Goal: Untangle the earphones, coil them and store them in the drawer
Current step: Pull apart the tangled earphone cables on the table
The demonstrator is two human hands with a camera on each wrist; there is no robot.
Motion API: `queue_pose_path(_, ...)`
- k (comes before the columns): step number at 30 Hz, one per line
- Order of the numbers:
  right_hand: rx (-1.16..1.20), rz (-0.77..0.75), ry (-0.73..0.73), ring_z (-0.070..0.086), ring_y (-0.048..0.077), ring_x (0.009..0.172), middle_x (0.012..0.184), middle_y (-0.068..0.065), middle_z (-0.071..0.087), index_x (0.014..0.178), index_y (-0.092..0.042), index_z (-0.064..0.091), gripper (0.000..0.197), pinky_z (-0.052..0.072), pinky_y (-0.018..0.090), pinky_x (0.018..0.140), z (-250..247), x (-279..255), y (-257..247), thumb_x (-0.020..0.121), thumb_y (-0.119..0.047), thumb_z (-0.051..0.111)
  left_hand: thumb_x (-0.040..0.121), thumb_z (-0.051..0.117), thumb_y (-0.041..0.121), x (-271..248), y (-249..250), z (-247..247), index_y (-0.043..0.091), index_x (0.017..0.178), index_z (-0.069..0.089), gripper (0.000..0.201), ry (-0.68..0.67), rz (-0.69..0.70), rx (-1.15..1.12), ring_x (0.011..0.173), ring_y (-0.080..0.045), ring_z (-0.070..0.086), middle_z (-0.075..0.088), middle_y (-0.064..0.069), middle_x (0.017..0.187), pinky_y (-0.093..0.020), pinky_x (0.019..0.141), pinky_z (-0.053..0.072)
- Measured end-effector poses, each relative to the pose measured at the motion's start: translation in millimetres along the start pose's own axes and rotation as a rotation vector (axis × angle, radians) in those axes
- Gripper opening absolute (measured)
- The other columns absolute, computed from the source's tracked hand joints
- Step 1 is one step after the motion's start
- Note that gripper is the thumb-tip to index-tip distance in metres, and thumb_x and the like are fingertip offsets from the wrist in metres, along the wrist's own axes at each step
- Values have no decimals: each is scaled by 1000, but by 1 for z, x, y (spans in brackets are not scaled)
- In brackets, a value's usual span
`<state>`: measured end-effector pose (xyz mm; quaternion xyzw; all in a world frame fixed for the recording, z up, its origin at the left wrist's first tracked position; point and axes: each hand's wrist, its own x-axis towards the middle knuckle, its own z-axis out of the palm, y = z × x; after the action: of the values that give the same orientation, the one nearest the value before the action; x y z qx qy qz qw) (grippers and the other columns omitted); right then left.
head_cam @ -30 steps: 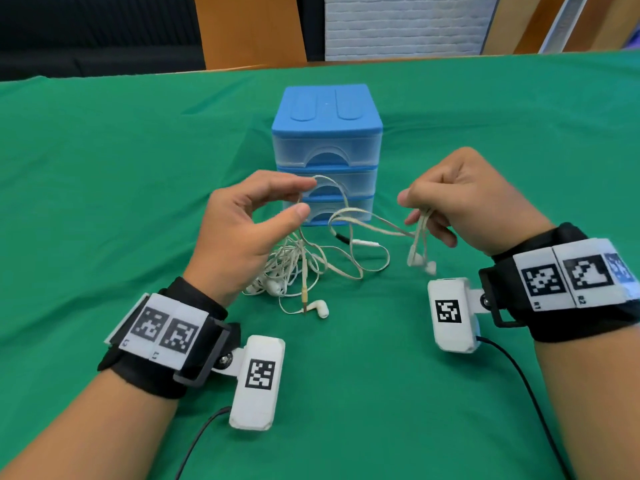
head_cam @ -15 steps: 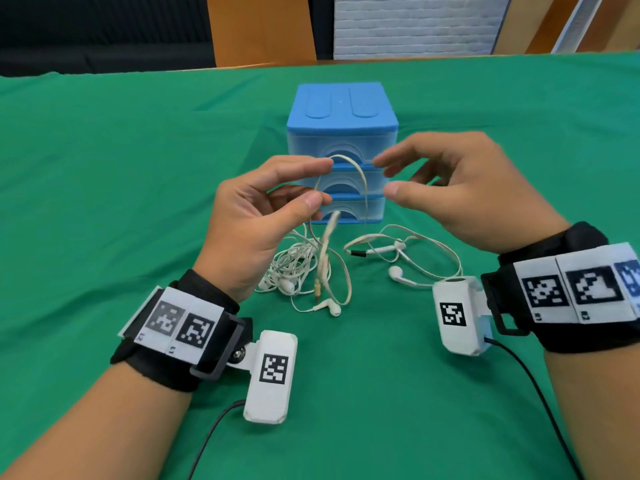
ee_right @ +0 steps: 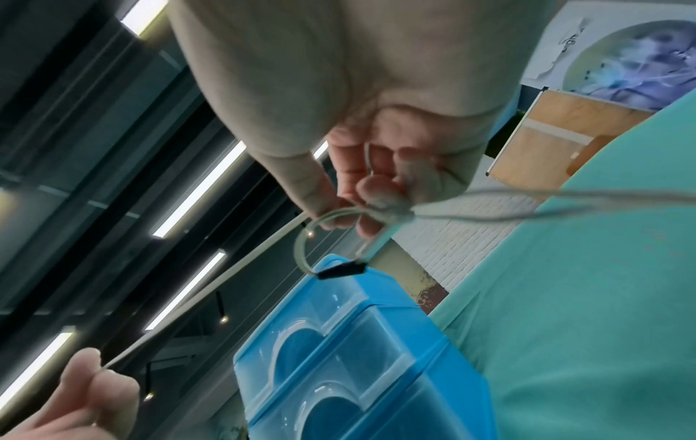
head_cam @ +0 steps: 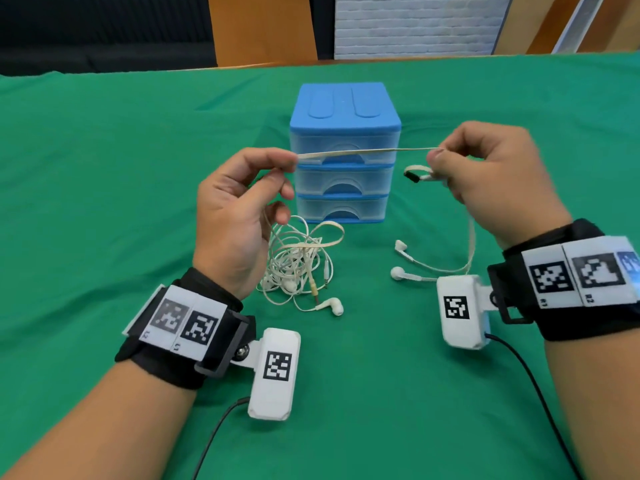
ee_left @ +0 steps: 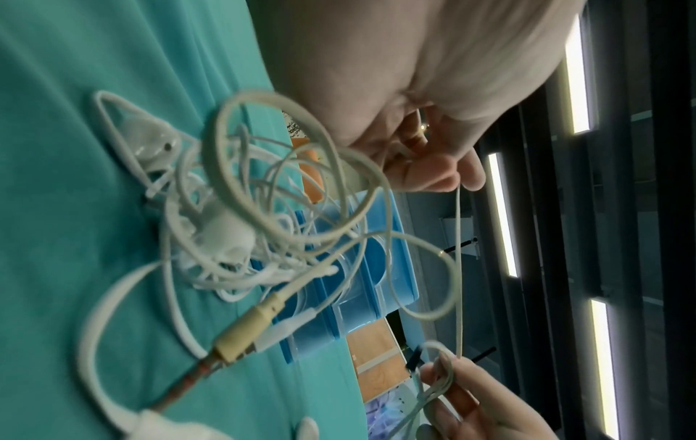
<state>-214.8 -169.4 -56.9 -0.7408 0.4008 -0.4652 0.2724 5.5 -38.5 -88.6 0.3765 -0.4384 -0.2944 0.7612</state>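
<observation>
- Earphones (head_cam: 363,153): a flat cream cable held taut between both hands in front of the blue drawer unit (head_cam: 344,150); the stretched span's long axis runs left to right, nearly level
- The left hand (head_cam: 235,220) pinches one end of the span between thumb and forefinger; the right hand (head_cam: 491,178) has its grip clenched on the other end, with a small loop and a black-tipped piece (head_cam: 412,176) poking out
- The remaining tangle (head_cam: 298,265) lies on the green desk (head_cam: 104,202) below the left hand; two earbuds (head_cam: 398,258) lie apart beneath the right
- Judged light, limp and snag-prone; best taken near the plug or a free end, drawn gently, never yanked
</observation>
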Motion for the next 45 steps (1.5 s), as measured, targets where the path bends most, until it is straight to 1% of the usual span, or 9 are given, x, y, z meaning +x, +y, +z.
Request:
queue_pose_path(6,-186,7,139,48,-6,54,71,-15,62,79,-19,71,2,37,20,63,-9,1,10,80,-21,72,95,48,-7,0,4,0,6,101,66,23,7,-10,-45,55,-6,43,68,-1,97,-14,40,27)
queue_pose_path(12,-265,71,79,55,9,59,71,-9,66,82,-22,74,15,38,17,59,-13,0,16,81,-7,70,96,44,-8,4,12,-4,5,119,63,32,53,16,-106,57,-4,44,66,-3,110,-13,40,27)
queue_pose_path(18,-243,71,18,50,-6,51,84,-6,71,86,-24,74,13,38,19,57,-9,-2,15,80,-12,73,97,44,-7,2,9,0,1,130,58,37,42,-6,-86,60,-4,47,65,-5,120,-13,42,30)
queue_pose_path(22,-6,0,68,55,18,65,94,-4,73,96,-30,73,36,54,37,64,-8,-4,1,72,-6,62,97,44,-6,1,10,1,3,131,58,38,0,-20,-59,63,-4,48,63,-6,128,-13,42,30)
queue_pose_path(24,113,-53,70,54,19,63,96,4,72,100,-22,72,36,47,26,54,-8,-6,-10,74,0,59,97,44,-6,1,12,1,6,129,60,38,-36,-26,-56,63,-4,48,63,-6,130,-13,41,29)
queue_pose_path(31,187,-117,-413,58,5,55,106,7,72,118,-10,69,27,44,12,50,5,-16,-47,92,-8,69,94,46,-6,-5,12,9,8,125,63,38,-194,-31,0,62,-7,50,64,-9,130,-15,39,25)
queue_pose_path(35,-22,-189,-521,56,1,59,93,-8,69,109,-15,71,19,50,25,61,29,-18,-48,93,-25,69,93,48,-6,-7,12,10,13,121,68,39,-252,-55,13,61,-8,51,66,-10,128,-15,40,28)
queue_pose_path(39,300,-130,-574,49,3,53,77,-1,61,110,-5,68,27,40,19,49,41,-26,-54,95,-28,62,94,49,-10,-8,11,9,17,133,60,49,-306,-54,60,59,-11,51,70,-6,121,-15,40,30)
queue_pose_path(45,514,168,-221,36,11,34,51,2,50,83,-2,67,40,25,17,36,41,-19,-54,106,-26,45,94,56,-10,-7,14,14,13,138,47,50,-292,-56,200,50,-13,55,72,-8,112,-19,43,42)
